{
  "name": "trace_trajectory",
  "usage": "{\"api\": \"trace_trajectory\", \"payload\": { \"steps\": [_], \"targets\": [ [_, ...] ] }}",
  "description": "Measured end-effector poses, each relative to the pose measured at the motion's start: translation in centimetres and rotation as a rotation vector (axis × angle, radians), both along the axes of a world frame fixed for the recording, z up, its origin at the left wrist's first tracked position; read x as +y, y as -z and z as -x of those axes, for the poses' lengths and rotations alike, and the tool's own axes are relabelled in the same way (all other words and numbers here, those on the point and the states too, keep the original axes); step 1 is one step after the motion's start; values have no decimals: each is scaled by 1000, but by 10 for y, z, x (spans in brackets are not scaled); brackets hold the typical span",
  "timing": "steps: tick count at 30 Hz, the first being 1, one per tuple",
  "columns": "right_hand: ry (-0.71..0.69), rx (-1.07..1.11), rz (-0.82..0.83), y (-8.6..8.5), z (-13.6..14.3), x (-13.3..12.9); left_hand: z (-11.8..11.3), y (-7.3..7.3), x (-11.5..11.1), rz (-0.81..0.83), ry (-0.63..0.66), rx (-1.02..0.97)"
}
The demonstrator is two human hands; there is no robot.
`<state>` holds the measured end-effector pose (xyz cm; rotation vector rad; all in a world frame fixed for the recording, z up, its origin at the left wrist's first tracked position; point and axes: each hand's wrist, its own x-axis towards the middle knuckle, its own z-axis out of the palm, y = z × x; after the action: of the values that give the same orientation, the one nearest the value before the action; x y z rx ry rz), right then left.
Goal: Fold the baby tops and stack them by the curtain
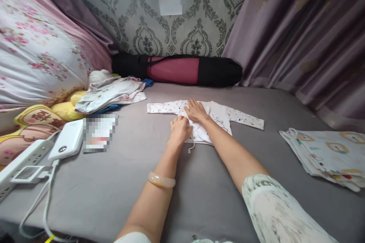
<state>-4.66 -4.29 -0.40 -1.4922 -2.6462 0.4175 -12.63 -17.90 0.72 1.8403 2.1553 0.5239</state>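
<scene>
A small white baby top [222, 115] with a tiny scattered print lies spread on the grey bed sheet, its sleeves stretched out to both sides. A line drawing shows on its front, partly hidden by my right arm. My right hand [196, 111] rests flat on the upper chest of the top, fingers out. Just below and to the left, my left hand [181, 130] has its fingers curled down and closed on the fabric near the left edge; the fingertips are partly hidden. A thin white tie string [191, 147] hangs from the lower hem beside it.
Folded printed cloths [327, 155] lie at right. On the left are a crumpled clothes pile [114, 93], a white power bank [67, 140], a power strip [27, 159] with cables and a yellow cushion [40, 129]. A black-and-red long bag [173, 70] lies along the wall.
</scene>
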Motion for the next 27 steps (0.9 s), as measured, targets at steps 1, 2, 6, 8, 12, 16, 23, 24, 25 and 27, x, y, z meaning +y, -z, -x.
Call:
{"api": "trace_trajectory", "payload": {
  "steps": [1, 2, 6, 8, 12, 16, 23, 24, 25, 27],
  "targets": [
    [0, 49, 27, -1, -2, 3, 0, -1, 0, -4, -2, -6],
    [7, 124, 62, -3, -4, 6, -1, -2, 1, -11, -7, -15],
    [174, 570, 73, -19, -22, 22, -8, -7, 1, -63, -46, -79],
    [300, 680, 2, -26, -35, 23, -12, -8, 1, -78, -50, -96],
    [289, 535, 129, -30, -61, -6, -16, -7, 2, -19, -39, -87],
    [70, 228, 258, -34, -70, -58, -15, -4, 3, 27, -58, -73],
    [40, -69, 140, -53, -62, -115, -8, -8, 2, 85, -114, -89],
    [48, -87, 144, -56, -61, -118, -7, -9, 2, 89, -109, -83],
    [57, -101, 151, -58, -60, -119, -5, -10, 1, 93, -103, -76],
    [68, -121, 166, -61, -59, -121, -3, -13, -1, 104, -90, -63]
  ]
}}
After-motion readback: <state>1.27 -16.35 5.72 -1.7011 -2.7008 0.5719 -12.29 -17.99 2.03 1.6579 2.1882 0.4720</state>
